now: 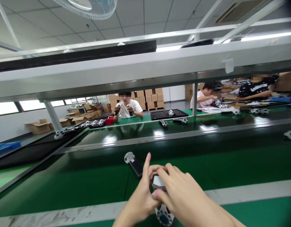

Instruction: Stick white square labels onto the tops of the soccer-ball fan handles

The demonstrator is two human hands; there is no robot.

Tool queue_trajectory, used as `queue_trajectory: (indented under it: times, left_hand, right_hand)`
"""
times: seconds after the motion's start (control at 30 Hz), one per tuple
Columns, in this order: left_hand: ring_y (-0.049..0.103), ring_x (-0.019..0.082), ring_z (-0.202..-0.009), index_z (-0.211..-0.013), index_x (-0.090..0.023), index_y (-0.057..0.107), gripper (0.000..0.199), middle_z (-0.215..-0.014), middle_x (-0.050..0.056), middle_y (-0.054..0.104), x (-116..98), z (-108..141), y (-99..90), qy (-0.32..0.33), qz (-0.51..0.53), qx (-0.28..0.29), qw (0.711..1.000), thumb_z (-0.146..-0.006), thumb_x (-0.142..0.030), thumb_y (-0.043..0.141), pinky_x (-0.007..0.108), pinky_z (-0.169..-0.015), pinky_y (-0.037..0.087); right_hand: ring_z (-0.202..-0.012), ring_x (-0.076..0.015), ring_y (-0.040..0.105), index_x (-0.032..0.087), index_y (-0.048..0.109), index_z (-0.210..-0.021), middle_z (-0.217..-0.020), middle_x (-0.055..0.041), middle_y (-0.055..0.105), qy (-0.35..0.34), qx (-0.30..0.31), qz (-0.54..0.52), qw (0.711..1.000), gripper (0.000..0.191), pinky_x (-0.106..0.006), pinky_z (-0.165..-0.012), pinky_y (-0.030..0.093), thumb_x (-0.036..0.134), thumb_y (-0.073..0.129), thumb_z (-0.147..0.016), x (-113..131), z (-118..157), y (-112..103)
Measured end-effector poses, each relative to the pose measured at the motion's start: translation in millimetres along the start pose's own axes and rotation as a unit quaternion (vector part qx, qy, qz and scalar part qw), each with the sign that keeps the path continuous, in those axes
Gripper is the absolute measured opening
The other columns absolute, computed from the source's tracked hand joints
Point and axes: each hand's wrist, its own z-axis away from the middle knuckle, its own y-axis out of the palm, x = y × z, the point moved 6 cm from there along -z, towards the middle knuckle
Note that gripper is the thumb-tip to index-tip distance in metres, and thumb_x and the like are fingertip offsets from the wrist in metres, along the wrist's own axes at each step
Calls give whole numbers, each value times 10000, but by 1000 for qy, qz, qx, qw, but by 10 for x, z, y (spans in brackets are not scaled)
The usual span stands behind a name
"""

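Note:
Near the bottom centre, my left hand (144,192) and my right hand (177,187) close together around one football-patterned device (163,215). Its black and white round end points down toward me, and a pale flat face shows between my fingers. The left thumb or a finger sticks upward while the other left fingers curl round the far side. My right fingers bend over the top of the device. Just beyond my left hand, a similar device (129,157) with a round patterned head and dark handle lies on the green surface.
A metal rail (88,210) crosses in front of me, with a white beam (112,74) overhead. Across the line, a person (133,107) holds two devices. More devices (163,123) and a black tray (157,115) lie on the far side. Two people sit at the right.

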Motion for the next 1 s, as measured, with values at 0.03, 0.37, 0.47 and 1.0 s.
queue_trajectory:
  times: [0.03,0.37,0.47,1.0]
  left_hand:
    - [581,305,-1299,-1642,-258,54,1178,-1499,168,490,53,-21,-56,-29,-42,44,998,-772,-465,821,441,-1144,458]
    - [293,401,-1540,-1252,-64,667,599,-1586,266,401,866,-395,-620,-93,-324,-25,941,-685,53,512,617,-1270,175]
    - [306,322,-1546,-1146,-136,717,539,-1549,183,494,1034,-542,-511,-68,-280,-53,956,-673,49,539,564,-1297,22]
    - [741,225,-886,-944,-270,573,359,-923,50,726,531,-95,-1314,34,206,-482,851,-827,-604,632,335,-734,627]
  right_hand:
    - [-833,-309,744,189,683,-1096,-1014,-130,762,1,-4,-20,1000,222,-293,-587,397,197,618,-884,-53,-5,-14]
    - [-1317,-400,568,151,560,-1307,-1496,-252,499,132,-85,-109,982,366,-556,-1022,470,209,497,-951,-955,110,441]
    - [-1311,-360,579,165,636,-1206,-1403,-211,594,103,-9,-139,985,276,-518,-1052,470,236,535,-959,-774,447,757]
    - [-771,-263,724,174,682,-882,-846,-65,723,24,91,-139,986,182,-361,-663,584,14,716,-803,463,1260,1416]
